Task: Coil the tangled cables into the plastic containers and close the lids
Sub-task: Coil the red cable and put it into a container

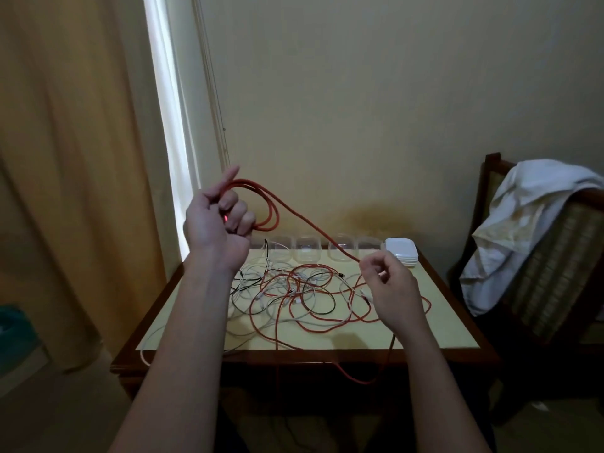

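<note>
My left hand (217,220) is raised above the table's back left corner, closed around a few loops of a red cable (273,209). That cable runs taut down to the right, where my right hand (394,286) pinches it between thumb and fingers. Under both hands a tangle of red, white and black cables (294,292) is spread over the table (434,335). Several clear plastic containers (307,253) stand in a row along the back edge. A stack of white lids (401,253) sits at the right end of the row.
A red cable loop (359,379) hangs over the front edge, and a white one (143,353) droops off the front left corner. A chair with a white cloth (523,223) stands right of the table. A curtain (72,158) hangs at left.
</note>
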`<state>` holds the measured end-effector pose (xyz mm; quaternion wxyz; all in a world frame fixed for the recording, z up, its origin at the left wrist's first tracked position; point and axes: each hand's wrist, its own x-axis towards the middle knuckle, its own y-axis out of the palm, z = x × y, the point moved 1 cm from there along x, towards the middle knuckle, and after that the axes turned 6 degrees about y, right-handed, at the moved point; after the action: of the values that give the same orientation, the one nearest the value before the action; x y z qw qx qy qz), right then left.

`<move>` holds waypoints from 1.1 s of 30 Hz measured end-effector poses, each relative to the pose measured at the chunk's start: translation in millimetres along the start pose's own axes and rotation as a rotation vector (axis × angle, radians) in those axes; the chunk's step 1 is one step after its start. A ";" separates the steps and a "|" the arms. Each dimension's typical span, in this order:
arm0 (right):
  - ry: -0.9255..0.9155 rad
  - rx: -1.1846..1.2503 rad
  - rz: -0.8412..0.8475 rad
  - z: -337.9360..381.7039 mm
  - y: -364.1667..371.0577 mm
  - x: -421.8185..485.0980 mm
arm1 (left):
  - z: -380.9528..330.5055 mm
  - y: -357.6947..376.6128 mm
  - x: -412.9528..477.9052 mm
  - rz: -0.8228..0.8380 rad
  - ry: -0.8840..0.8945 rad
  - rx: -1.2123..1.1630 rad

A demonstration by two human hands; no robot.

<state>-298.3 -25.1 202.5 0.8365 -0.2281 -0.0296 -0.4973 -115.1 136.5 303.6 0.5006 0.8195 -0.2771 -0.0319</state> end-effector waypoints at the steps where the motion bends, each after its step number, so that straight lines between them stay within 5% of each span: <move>1: -0.044 -0.061 0.006 2.0 -2.1 -0.5 | 1.2 -1.2 1.4 0.006 0.024 0.044; 8: -0.220 -0.399 0.262 36.0 -5.0 -7.8 | 34.3 -4.6 -17.6 0.169 0.173 0.789; 12: -0.246 -0.220 0.361 48.5 -3.7 -16.3 | 50.7 -6.3 -30.1 0.306 0.072 0.942; 16: -0.245 -0.019 0.239 57.0 -3.9 -17.0 | 59.8 -9.3 -45.8 0.466 -0.083 0.988; 24: -0.213 0.171 0.013 56.9 0.1 -15.1 | 73.1 -5.1 -61.0 0.413 -0.316 0.573; 33: -0.041 0.265 0.087 53.6 14.8 -18.2 | 64.3 -3.8 -59.7 0.390 -0.398 0.265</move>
<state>-285.5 17.7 240.1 0.8794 -0.1271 -0.1022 -0.4473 -185.2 115.2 255.0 0.3220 0.7867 -0.5234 -0.0588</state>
